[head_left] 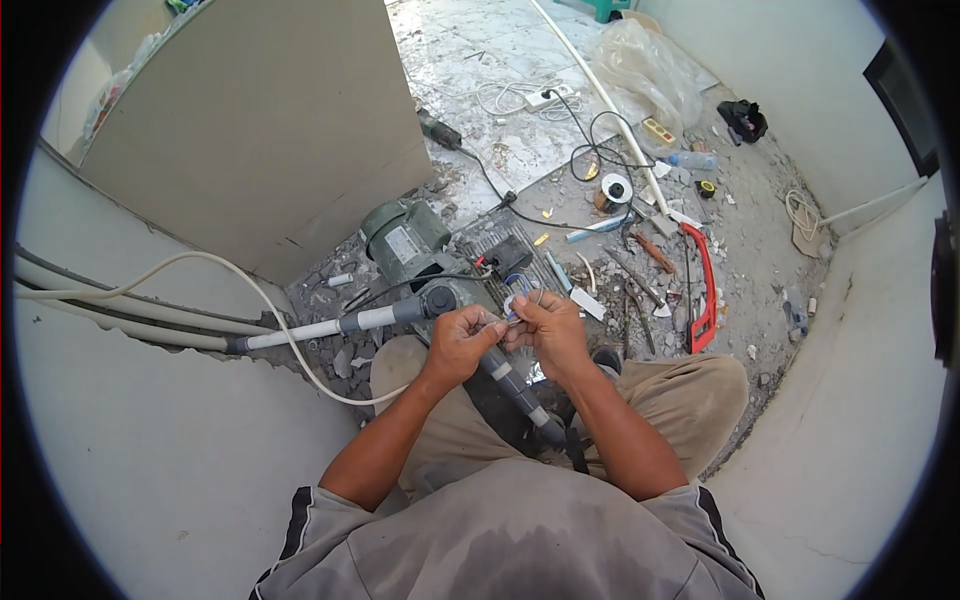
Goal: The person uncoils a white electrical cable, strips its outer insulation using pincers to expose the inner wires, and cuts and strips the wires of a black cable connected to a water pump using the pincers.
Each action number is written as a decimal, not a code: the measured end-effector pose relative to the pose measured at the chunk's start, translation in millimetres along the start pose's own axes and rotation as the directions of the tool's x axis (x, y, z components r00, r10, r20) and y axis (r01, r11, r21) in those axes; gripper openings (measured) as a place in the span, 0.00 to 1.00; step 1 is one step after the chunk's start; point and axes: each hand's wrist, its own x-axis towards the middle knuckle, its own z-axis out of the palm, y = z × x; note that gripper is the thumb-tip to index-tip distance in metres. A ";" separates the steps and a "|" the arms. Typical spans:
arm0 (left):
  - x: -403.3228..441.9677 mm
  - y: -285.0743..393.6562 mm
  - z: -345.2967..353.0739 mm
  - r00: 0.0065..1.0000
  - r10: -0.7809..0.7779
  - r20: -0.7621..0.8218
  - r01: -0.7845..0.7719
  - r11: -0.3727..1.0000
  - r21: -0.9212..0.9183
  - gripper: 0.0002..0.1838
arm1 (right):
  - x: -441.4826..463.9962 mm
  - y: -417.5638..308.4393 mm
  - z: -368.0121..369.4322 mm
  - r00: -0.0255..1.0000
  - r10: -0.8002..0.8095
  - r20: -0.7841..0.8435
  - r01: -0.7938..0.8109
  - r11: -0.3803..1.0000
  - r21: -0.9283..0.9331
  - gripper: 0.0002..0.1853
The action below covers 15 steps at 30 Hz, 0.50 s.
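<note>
My left hand (462, 343) and my right hand (552, 330) are close together above a water pump, thumbs and fingertips pinched. A thin pale strand, apparently a wire, runs between them; its ends are hidden by the fingers. Beside the right fingers is a small blue-and-white thing (511, 303), and I cannot tell if it is held. Just beyond the hands stands the pump's green motor (403, 243), with a black box (508, 257) to its right. Grey pipe (515, 388) passes below my wrists. A cream cable (270, 300) loops from the left wall to my left forearm.
On the rubble floor to the right lie a red hacksaw (708, 290), a hammer (655, 253) and a tape measure (707, 188). A power tool (440, 130) with a black cord, a long white pipe (605, 95) and a plastic bag (650, 75) are farther off. Walls flank both sides.
</note>
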 end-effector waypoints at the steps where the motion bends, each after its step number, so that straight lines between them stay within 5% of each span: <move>1: -2.2 -1.8 -1.4 1.000 -0.021 0.009 0.021 1.000 -0.011 0.09 | 0.9 1.0 -1.7 1.000 0.013 0.026 -0.013 1.000 0.006 0.09; 4: -2.7 1.4 -0.3 0.999 -0.044 0.016 0.045 0.998 -0.045 0.11 | 1.9 4.0 -6.0 0.993 0.049 0.106 -0.054 0.997 0.046 0.10; 8: -7.1 -0.4 -12.8 0.997 -0.056 0.049 0.043 0.971 0.237 0.12 | 1.3 -1.0 -11.1 0.989 0.014 0.149 -0.016 1.000 0.011 0.12; 15: -25.6 5.4 -25.8 0.996 0.038 0.084 -0.069 0.908 0.414 0.10 | 4.5 2.9 -15.9 0.992 -0.105 0.068 0.124 0.875 -0.468 0.09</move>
